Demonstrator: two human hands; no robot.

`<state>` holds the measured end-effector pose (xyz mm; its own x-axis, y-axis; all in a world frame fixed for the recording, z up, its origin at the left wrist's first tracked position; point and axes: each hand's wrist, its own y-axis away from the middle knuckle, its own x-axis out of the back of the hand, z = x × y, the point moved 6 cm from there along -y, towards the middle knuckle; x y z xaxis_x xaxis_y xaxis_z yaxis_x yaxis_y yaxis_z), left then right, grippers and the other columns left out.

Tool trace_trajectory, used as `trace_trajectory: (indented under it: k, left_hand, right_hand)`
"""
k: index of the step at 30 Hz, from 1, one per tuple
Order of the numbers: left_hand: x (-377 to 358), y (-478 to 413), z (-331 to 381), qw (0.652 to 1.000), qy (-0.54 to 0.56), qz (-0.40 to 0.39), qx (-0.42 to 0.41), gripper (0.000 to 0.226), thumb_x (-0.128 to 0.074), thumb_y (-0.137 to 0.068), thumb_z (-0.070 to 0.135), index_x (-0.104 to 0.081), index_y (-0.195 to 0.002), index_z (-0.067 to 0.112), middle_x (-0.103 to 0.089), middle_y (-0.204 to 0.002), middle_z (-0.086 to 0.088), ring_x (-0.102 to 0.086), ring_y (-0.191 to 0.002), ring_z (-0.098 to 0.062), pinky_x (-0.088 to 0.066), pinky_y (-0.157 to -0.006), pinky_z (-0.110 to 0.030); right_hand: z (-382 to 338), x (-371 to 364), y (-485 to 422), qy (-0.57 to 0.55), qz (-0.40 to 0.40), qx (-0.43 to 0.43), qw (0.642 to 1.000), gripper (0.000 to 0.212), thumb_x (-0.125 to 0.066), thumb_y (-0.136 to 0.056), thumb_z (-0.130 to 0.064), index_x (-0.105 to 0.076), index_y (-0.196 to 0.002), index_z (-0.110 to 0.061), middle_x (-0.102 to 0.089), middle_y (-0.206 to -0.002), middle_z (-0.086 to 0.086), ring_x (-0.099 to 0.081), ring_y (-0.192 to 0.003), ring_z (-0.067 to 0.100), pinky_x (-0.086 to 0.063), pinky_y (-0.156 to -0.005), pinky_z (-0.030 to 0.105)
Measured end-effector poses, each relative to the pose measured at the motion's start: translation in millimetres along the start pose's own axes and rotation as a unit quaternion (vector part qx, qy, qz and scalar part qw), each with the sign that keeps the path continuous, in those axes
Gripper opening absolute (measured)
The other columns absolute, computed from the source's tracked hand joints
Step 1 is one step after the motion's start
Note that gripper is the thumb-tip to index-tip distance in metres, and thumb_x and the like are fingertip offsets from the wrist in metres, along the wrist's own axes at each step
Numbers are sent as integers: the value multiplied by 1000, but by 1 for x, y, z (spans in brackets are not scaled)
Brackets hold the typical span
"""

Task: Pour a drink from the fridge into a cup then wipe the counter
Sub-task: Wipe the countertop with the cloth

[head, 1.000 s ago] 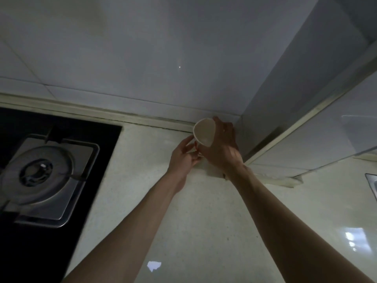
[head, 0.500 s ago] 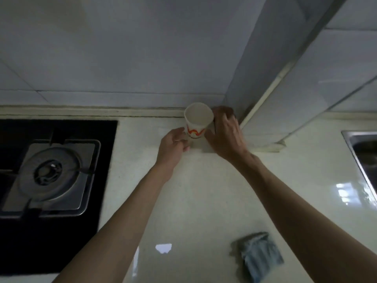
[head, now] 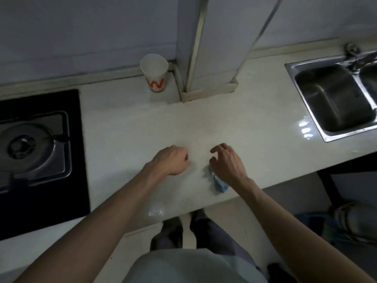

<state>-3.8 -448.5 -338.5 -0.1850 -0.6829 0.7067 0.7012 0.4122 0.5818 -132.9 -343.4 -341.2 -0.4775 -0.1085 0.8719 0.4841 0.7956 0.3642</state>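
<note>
A white paper cup point(head: 154, 73) with a red and orange mark stands upright at the back of the pale counter point(head: 234, 123), against the wall beside a tiled column. Neither hand touches it. My left hand point(head: 170, 160) hovers over the counter's middle with its fingers curled in and nothing in it. My right hand point(head: 226, 162) is spread with fingers apart, just above a crumpled blue cloth point(head: 219, 183) that lies near the counter's front edge and is partly hidden under the hand and wrist. No drink container is in view.
A gas hob point(head: 34, 148) on black glass takes up the left of the counter. A steel sink point(head: 334, 99) with a tap point(head: 355, 56) is set in at the right. The tiled column point(head: 208, 58) juts out behind. My feet show below the counter's front edge.
Both hands have let go of the cup, which now stands by the wall, and have drawn back toward me. The view has tilted down, and the right hand is now over the cloth.
</note>
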Motion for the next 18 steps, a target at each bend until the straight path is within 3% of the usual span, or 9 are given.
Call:
trace_trajectory:
  k: [4,8,15,18]
  left_hand:
    - [-32,15,22,999,-53,-4,-9,25,-44,-94,27,-59,-108,13,-63,-115,-11,-60,-99,-30,-50,-83,-39]
    - [-65,28,58,1000,-28,-9,-2,26,-43,-96,24,-57,-110,7,-60,-121,-15,-58,-106,-32,-47,-82,-37]
    - [-113,33,113,995,41,64,69,27,-48,-92,19,-56,-112,5,-55,-125,-15,-52,-115,-32,-43,-90,-39]
    - [-138,33,131,985,85,98,115,36,-47,-91,17,-52,-125,6,-54,-131,-12,-50,-120,-28,-39,-97,-36]
  right_hand:
    - [30,-10,27,25,-7,25,999,35,-50,-90,-15,-62,-122,-7,-60,-126,10,-55,-113,28,-46,-96,37]
    - [52,-15,43,32,6,88,996,40,-47,-82,-15,-65,-116,-3,-62,-118,14,-57,-108,33,-46,-92,39]
    - [76,-30,47,57,-32,238,969,51,-56,-84,-21,-53,-132,-4,-51,-138,17,-46,-130,34,-39,-108,46]
    - [86,-39,45,88,-73,289,950,63,-58,-86,-25,-41,-144,-9,-38,-151,11,-31,-141,31,-22,-118,43]
